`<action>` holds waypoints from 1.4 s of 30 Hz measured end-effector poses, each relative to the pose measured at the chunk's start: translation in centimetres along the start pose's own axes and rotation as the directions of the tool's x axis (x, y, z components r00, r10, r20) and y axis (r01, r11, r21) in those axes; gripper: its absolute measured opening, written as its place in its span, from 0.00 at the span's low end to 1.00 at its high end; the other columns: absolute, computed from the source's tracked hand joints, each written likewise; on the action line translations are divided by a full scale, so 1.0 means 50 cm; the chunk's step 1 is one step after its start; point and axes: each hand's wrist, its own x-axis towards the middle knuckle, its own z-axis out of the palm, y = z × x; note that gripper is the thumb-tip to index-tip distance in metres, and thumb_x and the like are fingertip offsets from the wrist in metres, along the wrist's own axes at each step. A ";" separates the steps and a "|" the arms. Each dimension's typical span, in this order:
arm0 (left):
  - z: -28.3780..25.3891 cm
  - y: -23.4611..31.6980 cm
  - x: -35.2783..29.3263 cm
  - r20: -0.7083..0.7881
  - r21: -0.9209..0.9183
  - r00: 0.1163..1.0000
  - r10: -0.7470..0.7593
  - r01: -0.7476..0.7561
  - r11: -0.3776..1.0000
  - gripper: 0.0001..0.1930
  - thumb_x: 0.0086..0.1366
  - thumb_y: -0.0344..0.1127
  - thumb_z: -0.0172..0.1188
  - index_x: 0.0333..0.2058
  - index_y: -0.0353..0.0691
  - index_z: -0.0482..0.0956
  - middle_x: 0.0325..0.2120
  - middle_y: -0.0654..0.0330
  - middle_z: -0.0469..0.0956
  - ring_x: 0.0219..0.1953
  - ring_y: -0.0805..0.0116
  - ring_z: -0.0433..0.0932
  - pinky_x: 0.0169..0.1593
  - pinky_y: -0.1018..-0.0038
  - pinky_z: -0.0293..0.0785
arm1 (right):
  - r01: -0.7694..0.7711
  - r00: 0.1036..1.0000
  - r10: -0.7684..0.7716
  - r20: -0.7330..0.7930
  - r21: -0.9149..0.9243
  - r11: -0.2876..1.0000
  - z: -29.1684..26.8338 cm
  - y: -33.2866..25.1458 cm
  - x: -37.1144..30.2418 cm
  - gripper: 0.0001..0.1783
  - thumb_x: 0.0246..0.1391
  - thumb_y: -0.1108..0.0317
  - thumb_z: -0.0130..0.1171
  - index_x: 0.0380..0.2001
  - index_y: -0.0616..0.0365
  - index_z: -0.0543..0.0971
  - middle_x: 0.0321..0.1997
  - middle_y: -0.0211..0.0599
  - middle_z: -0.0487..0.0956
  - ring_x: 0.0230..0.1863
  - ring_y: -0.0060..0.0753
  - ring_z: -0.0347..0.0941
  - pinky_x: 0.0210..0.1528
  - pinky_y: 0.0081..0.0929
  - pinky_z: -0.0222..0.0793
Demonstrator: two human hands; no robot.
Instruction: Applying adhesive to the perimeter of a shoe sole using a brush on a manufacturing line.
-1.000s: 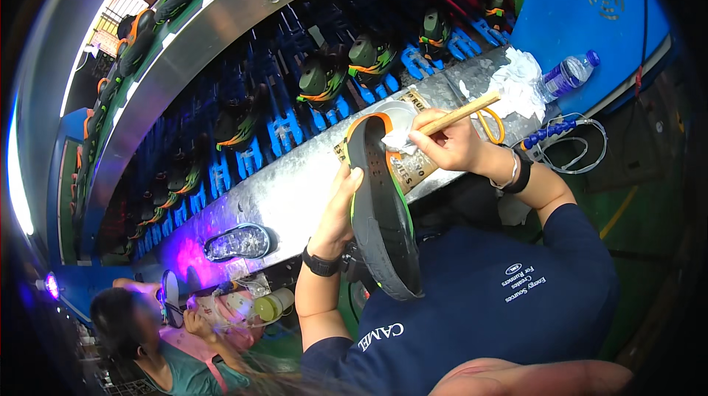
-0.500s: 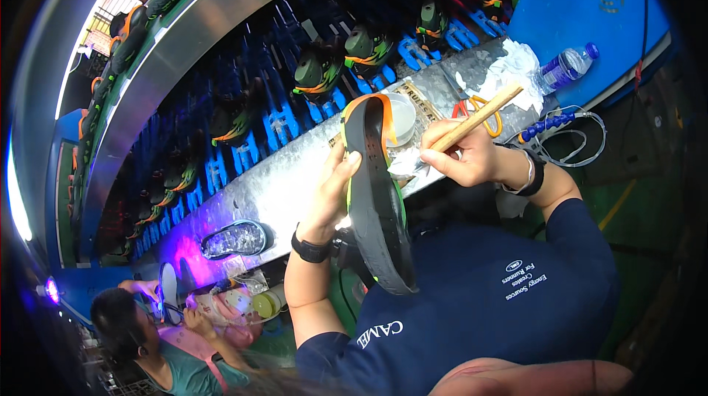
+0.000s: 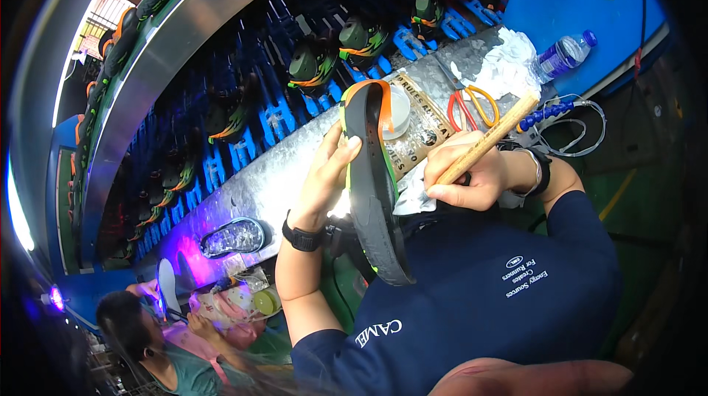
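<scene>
My left hand (image 3: 324, 178) is closed around a black shoe sole (image 3: 371, 182) with an orange and green rim, held on end before my chest. The thumb lies over the sole's edge. To the right of it my right hand (image 3: 472, 173) grips a flat wooden stick (image 3: 493, 138) that points up and to the right. Its lower end is hidden by the fingers. White tissue (image 3: 418, 193) hangs below the same hand, close to the sole's right edge; I cannot tell whether they touch. Behind the sole stands a translucent round tub (image 3: 398, 117).
Scissors (image 3: 483, 107) with red and yellow handles, crumpled white paper (image 3: 509, 64) and a plastic bottle (image 3: 564, 57) lie on the metal bench (image 3: 287, 153). Another sole (image 3: 234, 238) rests further left. Shoes (image 3: 310, 68) stand on blue holders behind. A co-worker (image 3: 129, 330) sits at lower left.
My right hand has moved a little down and to the right with the wooden stick and tissue. The sole, in my left hand, has shifted slightly upward.
</scene>
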 end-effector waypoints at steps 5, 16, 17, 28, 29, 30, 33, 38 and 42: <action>0.011 0.011 -0.018 -0.018 -0.008 0.999 0.039 -0.039 0.999 0.30 0.56 0.42 0.50 0.54 0.34 0.53 0.48 0.56 0.62 0.49 0.71 0.62 0.52 0.76 0.56 | -0.054 0.950 0.063 -0.307 0.036 0.998 -0.009 0.028 0.002 0.03 0.45 0.75 0.54 0.26 0.62 0.72 0.21 0.28 0.70 0.17 0.12 0.61 0.17 0.11 0.54; 0.014 0.025 -0.010 0.025 -0.049 0.999 0.022 -0.020 0.999 0.29 0.55 0.42 0.50 0.53 0.34 0.54 0.48 0.56 0.61 0.49 0.69 0.61 0.52 0.74 0.56 | -0.211 0.882 0.183 -0.434 -0.017 0.977 -0.022 0.098 0.008 0.03 0.46 0.76 0.51 0.27 0.63 0.71 0.21 0.26 0.68 0.19 0.10 0.58 0.20 0.10 0.52; 0.011 0.027 -0.005 0.029 -0.041 0.999 0.025 -0.024 0.999 0.29 0.55 0.42 0.50 0.53 0.34 0.54 0.48 0.56 0.61 0.49 0.69 0.61 0.52 0.74 0.56 | -0.159 0.876 0.183 -0.446 0.091 0.983 -0.022 0.093 0.008 0.04 0.46 0.77 0.51 0.28 0.63 0.71 0.22 0.27 0.68 0.19 0.10 0.59 0.20 0.10 0.53; 0.013 0.250 -0.079 -0.156 0.446 0.554 0.818 -0.699 0.559 0.31 0.43 0.33 0.57 0.47 0.30 0.59 0.40 0.54 0.66 0.43 0.66 0.67 0.48 0.70 0.63 | 0.000 0.506 0.028 -0.862 0.033 0.999 -0.154 -0.017 -0.126 0.03 0.48 0.74 0.48 0.27 0.63 0.68 0.14 0.27 0.64 0.11 0.11 0.55 0.12 0.09 0.47; 0.035 0.286 -0.067 -0.183 0.581 0.429 0.884 -0.679 0.450 0.32 0.42 0.32 0.59 0.47 0.30 0.59 0.40 0.54 0.66 0.42 0.66 0.67 0.48 0.71 0.63 | -0.015 0.482 0.046 -0.875 0.044 0.999 -0.159 -0.022 -0.144 0.04 0.48 0.73 0.48 0.27 0.63 0.68 0.14 0.27 0.64 0.11 0.11 0.54 0.12 0.09 0.47; 0.055 0.323 -0.044 -0.194 0.700 0.288 0.938 -0.629 0.338 0.32 0.41 0.32 0.61 0.47 0.30 0.59 0.40 0.54 0.65 0.41 0.65 0.67 0.47 0.72 0.63 | -0.032 0.462 0.063 -0.885 0.054 0.998 -0.162 -0.029 -0.159 0.04 0.48 0.73 0.49 0.27 0.63 0.68 0.14 0.27 0.64 0.11 0.11 0.54 0.12 0.09 0.47; 0.039 0.474 0.115 0.027 0.970 0.013 1.000 -0.244 -0.023 0.37 0.38 0.38 0.67 0.46 0.30 0.59 0.40 0.51 0.65 0.41 0.63 0.68 0.46 0.72 0.63 | -0.008 0.468 0.001 -0.884 -0.003 1.000 -0.171 -0.048 -0.182 0.05 0.50 0.70 0.48 0.27 0.61 0.67 0.16 0.27 0.64 0.12 0.10 0.54 0.12 0.08 0.48; -0.007 0.610 0.292 -0.302 0.949 0.827 0.475 0.306 0.072 0.23 0.43 0.47 0.64 0.27 0.30 0.72 0.19 0.59 0.71 0.22 0.74 0.69 0.27 0.76 0.67 | 0.063 0.438 -0.037 -0.898 -0.010 0.998 -0.164 -0.060 -0.162 0.06 0.48 0.71 0.49 0.27 0.64 0.68 0.14 0.27 0.63 0.11 0.11 0.54 0.12 0.09 0.47; -0.056 0.615 0.284 -0.227 0.960 0.804 0.549 0.278 -0.010 0.25 0.45 0.54 0.57 0.29 0.34 0.76 0.31 0.48 0.75 0.34 0.60 0.75 0.38 0.69 0.70 | -0.020 0.416 0.000 -0.910 -0.009 1.000 -0.178 -0.041 -0.188 0.07 0.48 0.69 0.49 0.26 0.63 0.68 0.15 0.27 0.63 0.11 0.11 0.54 0.12 0.09 0.47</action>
